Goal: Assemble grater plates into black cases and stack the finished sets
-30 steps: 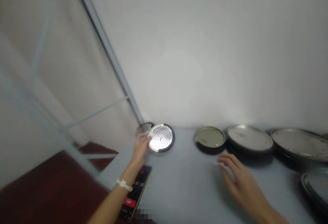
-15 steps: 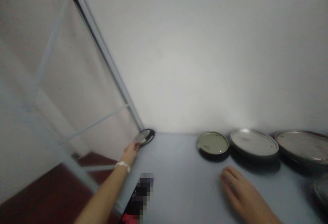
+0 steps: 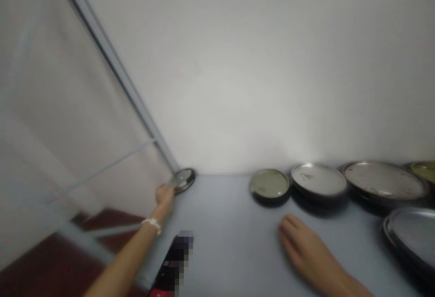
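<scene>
At the far left corner of the grey shelf [image 3: 220,224], my left hand [image 3: 165,196], with a white bracelet at the wrist, is closed on the near left edge of a small round metal lid [image 3: 184,178] with a dark rim. Motion blur and the fingers hide the exact grip. My right hand [image 3: 302,245] rests low over the shelf on the right, fingers together and curled, with nothing visible in them. Just beyond it sits a small greenish round lid [image 3: 270,183]. To that one's right lies a larger silver lid [image 3: 319,179].
A wide round lid [image 3: 385,180] and another silver one [image 3: 414,231] lie farther right. A phone [image 3: 170,263], partly pixelated, is on the shelf near my left forearm. A metal upright [image 3: 115,65] and thin braces stand at left, before a white wall [image 3: 238,84].
The view has shifted right, bringing more of the right-hand lids into sight. My left hand stays at the corner lid, having moved slightly toward its left side. My right hand remains near the shelf.
</scene>
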### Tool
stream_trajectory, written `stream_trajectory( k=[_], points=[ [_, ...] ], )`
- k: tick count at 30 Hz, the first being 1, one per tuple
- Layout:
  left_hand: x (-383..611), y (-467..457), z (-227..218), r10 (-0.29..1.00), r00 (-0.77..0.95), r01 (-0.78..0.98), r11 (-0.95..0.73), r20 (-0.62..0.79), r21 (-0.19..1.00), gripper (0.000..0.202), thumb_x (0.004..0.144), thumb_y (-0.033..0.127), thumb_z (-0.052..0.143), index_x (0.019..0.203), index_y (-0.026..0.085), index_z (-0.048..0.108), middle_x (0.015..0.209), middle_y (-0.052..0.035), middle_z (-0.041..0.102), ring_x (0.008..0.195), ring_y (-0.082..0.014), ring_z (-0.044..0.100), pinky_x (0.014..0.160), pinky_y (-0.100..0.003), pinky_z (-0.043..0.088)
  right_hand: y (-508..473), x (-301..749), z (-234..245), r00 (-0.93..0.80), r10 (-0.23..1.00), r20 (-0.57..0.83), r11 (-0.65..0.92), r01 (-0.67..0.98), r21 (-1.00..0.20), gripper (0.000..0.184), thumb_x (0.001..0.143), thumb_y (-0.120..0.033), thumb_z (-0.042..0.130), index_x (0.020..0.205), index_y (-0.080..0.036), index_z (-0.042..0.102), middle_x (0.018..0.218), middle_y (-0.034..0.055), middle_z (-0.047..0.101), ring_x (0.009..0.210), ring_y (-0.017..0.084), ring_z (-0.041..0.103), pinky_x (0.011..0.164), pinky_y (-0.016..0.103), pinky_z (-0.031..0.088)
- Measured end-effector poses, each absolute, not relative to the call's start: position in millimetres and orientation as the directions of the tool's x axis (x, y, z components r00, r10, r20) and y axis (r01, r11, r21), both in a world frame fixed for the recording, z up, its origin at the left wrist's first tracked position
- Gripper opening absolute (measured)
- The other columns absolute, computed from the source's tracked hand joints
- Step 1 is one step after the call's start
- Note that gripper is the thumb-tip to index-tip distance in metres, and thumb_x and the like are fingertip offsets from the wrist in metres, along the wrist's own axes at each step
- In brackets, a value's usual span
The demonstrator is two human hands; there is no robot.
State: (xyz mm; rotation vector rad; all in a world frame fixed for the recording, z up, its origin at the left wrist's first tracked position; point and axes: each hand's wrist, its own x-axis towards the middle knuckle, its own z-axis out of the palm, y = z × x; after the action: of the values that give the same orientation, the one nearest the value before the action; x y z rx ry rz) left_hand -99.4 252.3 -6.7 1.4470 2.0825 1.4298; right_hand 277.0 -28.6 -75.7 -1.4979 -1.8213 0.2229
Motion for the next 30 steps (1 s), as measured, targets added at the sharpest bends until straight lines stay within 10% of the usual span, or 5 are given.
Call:
stream_trajectory(
  k=[5,11,18,24,30],
  points=[
    [-30,237,-14,0.988,-0.037,0.545,-0.106,0.15,0.832,0.044,0.078,0.026,0.073,0.119,0.015,0.06,0.083,-0.002,0.068,0.073,-0.0173,0.067,0.066,-0.026,0.052,-26,275,-73,0.013,0.922,0.388,0.254,0.736,-0.627,0.018,0.094,-0.014,0.041,0.086,-0.021,0.055,0.092,0.0072,0.061,0.086,0.022,0.061,0.077,0.035,0.048],
    [90,203,-48,0.903,0.428,0.501,-0.208,-0.032,0.84,0.049,0.074,0.034,0.074,0.118,0.016,0.062,0.089,-0.0059,0.071,0.061,-0.0154,0.066,0.058,-0.026,0.05,-22,284,-75,0.139,0.926,0.351,0.174,0.667,-0.724,0.014,0.092,-0.015,0.043,0.092,-0.02,0.056,0.094,0.007,0.062,0.087,0.022,0.061,0.079,0.034,0.048],
    [156,221,-59,0.876,0.482,0.576,-0.347,0.036,0.74,0.02,0.091,0.026,0.056,0.098,0.01,0.068,0.097,-0.0102,0.071,0.095,-0.0221,0.064,0.081,-0.032,0.05,-13,294,-75,0.268,0.905,0.332,0.098,0.627,-0.773,0.014,0.09,-0.017,0.045,0.089,-0.018,0.059,0.089,0.0075,0.063,0.083,0.022,0.062,0.077,0.033,0.05],
    [161,230,-59,0.878,0.478,0.667,-0.373,0.014,0.645,0.027,0.094,0.037,0.061,0.107,0.014,0.064,0.105,-0.0049,0.067,0.09,-0.0188,0.066,0.081,-0.038,0.056,-14,293,-78,0.255,0.896,0.364,0.131,0.631,-0.765,0.035,0.087,-0.02,0.054,0.122,-0.018,0.061,0.124,0.0129,0.063,0.119,0.027,0.057,0.105,0.041,0.043],
    [142,223,-44,0.904,0.405,0.662,-0.392,0.135,0.639,0.022,0.086,0.025,0.058,0.069,0.015,0.066,0.076,-0.0056,0.069,0.081,-0.0213,0.062,0.074,-0.03,0.046,-14,293,-78,0.282,0.884,0.372,0.112,0.646,-0.755,0.034,0.087,-0.021,0.053,0.12,-0.016,0.061,0.121,0.0147,0.062,0.117,0.029,0.056,0.103,0.044,0.043]
  ],
)
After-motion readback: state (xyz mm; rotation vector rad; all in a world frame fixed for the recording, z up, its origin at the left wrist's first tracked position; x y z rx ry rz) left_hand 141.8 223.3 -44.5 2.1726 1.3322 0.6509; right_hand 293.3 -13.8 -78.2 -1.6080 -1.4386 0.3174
